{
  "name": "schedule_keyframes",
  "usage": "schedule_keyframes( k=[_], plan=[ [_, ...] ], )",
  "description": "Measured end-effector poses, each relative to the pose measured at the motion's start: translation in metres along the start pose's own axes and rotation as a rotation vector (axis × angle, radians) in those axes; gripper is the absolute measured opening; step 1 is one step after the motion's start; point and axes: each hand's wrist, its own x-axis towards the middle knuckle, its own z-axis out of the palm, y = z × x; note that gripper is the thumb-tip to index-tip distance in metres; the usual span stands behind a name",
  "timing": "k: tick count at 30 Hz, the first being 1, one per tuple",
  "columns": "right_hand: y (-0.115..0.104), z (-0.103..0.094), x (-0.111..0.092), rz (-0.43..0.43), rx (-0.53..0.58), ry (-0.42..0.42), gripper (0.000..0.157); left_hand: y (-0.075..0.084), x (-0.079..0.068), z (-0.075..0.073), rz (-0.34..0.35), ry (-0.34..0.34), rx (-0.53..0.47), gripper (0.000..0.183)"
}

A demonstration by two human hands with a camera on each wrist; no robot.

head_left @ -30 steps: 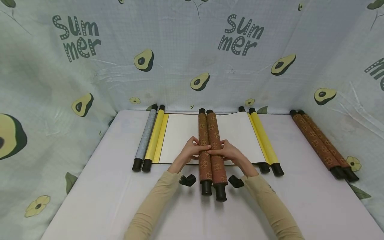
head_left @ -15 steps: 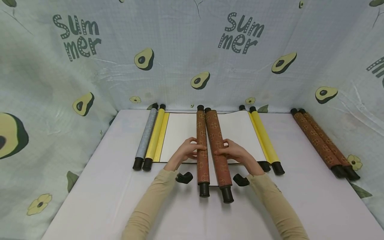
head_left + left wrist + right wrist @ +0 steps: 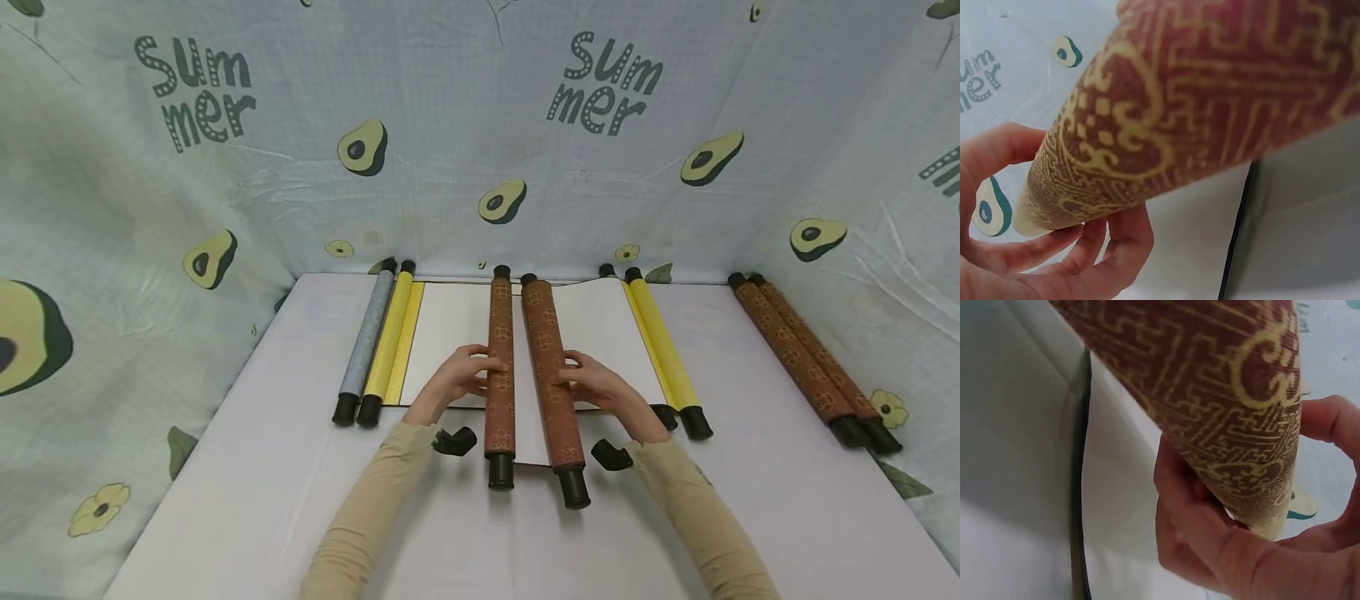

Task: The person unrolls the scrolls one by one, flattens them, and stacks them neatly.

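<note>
A brown scroll with a gold flower pattern is partly unrolled in the head view, with a narrow white strip (image 3: 531, 425) between its two rolls. My left hand (image 3: 454, 377) grips the left roll (image 3: 500, 408), thumb on top and fingers beneath. The right roll (image 3: 555, 417), slightly tilted, is held by my right hand (image 3: 602, 387) in the same manner. Black knobs cap both rolls. In the left wrist view, fingers (image 3: 1125, 244) curl round the patterned roll (image 3: 1116, 137). The right wrist view has fingers (image 3: 1191, 512) wrapped round the other roll (image 3: 1210, 394).
Beneath lies an opened scroll with white paper (image 3: 450, 333), flanked by yellow rolls (image 3: 388, 342) (image 3: 663, 350). A grey roll (image 3: 367, 333) is at the left. Two brown rolls (image 3: 802, 358) lie at the table's right edge. A printed cloth (image 3: 420, 208) hangs behind.
The two brown rolls, side by side a second ago, have moved apart, the left one leftward and the right one rightward with my hands. White material now shows between them.
</note>
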Motion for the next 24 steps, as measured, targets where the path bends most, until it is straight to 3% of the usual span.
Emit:
schedule_keyframes(
  k=[6, 10, 13, 24],
  plan=[
    [0.001, -0.006, -0.004, -0.103, 0.044, -0.051, 0.086, -0.001, 0.000, -0.004, 0.008, -0.003, 0.011, 0.064],
    [0.002, -0.008, -0.005, -0.168, -0.018, -0.088, 0.069, -0.002, 0.000, -0.006, 0.030, -0.039, -0.020, 0.072],
    [0.003, -0.009, -0.005, -0.172, -0.050, -0.100, 0.052, -0.002, 0.000, -0.008, 0.057, -0.074, -0.013, 0.073],
    [0.004, -0.008, -0.005, -0.136, -0.064, -0.035, 0.028, -0.005, 0.001, -0.013, 0.109, -0.167, 0.092, 0.040]
  ],
)
